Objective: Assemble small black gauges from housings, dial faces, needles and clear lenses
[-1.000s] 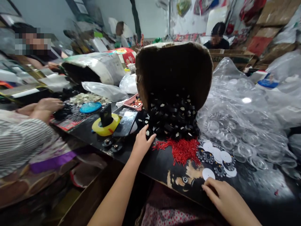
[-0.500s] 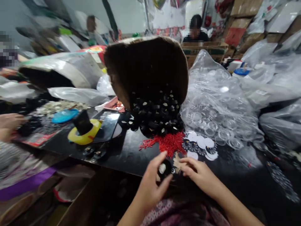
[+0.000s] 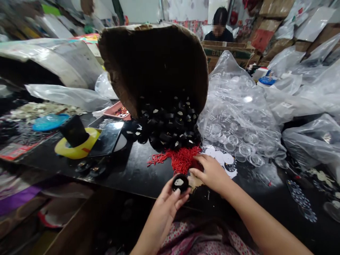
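Observation:
My left hand (image 3: 170, 200) holds a round black piece (image 3: 180, 183) with a white part in its middle, near the table's front edge. Just right of it, my right hand (image 3: 211, 173) reaches over a pile of thin red pieces (image 3: 183, 159), its fingertips at the pile's right side; whether they pinch a piece is too small to tell. A tan scrap (image 3: 196, 181) lies beneath that hand. Behind the red pile, many black round pieces (image 3: 170, 124) spill from a large open container (image 3: 154, 32). White discs (image 3: 219, 157) lie right of the pile.
Clear rings in a plastic bag (image 3: 239, 113) fill the right side. To the left are a yellow tape roll (image 3: 77, 145), a phone-like slab (image 3: 107, 140) and a blue lid (image 3: 49, 122). A person (image 3: 220, 26) sits behind a cardboard box (image 3: 228, 53).
The view has shifted, with the table's things lower left to right now appearing further left. My right hand has moved up onto the red pile. My left fingers have closed round the black piece.

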The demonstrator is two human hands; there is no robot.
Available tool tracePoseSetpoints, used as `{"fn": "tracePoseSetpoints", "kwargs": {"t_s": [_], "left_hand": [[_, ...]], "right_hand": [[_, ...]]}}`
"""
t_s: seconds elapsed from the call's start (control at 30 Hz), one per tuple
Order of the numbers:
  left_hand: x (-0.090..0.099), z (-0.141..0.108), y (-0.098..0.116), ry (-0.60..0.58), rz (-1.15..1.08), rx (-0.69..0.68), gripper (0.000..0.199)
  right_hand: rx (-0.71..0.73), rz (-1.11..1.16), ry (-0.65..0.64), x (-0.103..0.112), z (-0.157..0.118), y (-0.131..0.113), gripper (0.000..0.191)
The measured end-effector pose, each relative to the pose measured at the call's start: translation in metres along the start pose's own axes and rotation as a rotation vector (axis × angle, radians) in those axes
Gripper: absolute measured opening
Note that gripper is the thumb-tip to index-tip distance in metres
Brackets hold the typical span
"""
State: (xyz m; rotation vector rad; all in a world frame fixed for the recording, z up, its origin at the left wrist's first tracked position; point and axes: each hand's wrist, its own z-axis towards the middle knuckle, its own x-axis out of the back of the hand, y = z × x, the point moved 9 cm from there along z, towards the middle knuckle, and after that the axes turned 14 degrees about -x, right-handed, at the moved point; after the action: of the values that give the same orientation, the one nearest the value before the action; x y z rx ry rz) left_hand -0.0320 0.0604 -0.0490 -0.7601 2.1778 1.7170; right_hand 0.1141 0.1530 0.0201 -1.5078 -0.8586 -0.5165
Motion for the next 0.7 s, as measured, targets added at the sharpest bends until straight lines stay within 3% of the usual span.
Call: {"fn": "tracePoseSetpoints", "kwargs": {"t_s": [0.07,0.13,0.27,0.4,0.57,0.7], "left_hand": [[0.013,0.011,0.019,0.099,0.007,-0.135,0.047],[0.019,0.020,0.028,0.145,-0.012,-0.173,0.045],[0.015,0.027,0.022,0.132,-0.101,-0.075,0.041],[0.018,0.025,0.018,0.161,-0.136,-0.084,0.043],[0.029,0.024,0.017,0.159,-0.121,-0.092,0.045],[0.029,0.027,0.022,0.136,-0.078,-0.122,0.036]], "right_hand": [[0.000,-0.129,0.051,-0.009,0.022,-0.003,0.072],[0.019,-0.267,0.071,-0.022,0.035,-0.008,0.084],[0.138,-0.336,0.019,-0.045,0.034,-0.022,0.077],[0.299,-0.334,-0.053,-0.050,0.020,-0.038,0.056],[0.337,-0.243,0.043,-0.014,0.037,-0.055,0.021],[0.263,-0.175,0.252,0.027,0.089,-0.065,0.032]]}}
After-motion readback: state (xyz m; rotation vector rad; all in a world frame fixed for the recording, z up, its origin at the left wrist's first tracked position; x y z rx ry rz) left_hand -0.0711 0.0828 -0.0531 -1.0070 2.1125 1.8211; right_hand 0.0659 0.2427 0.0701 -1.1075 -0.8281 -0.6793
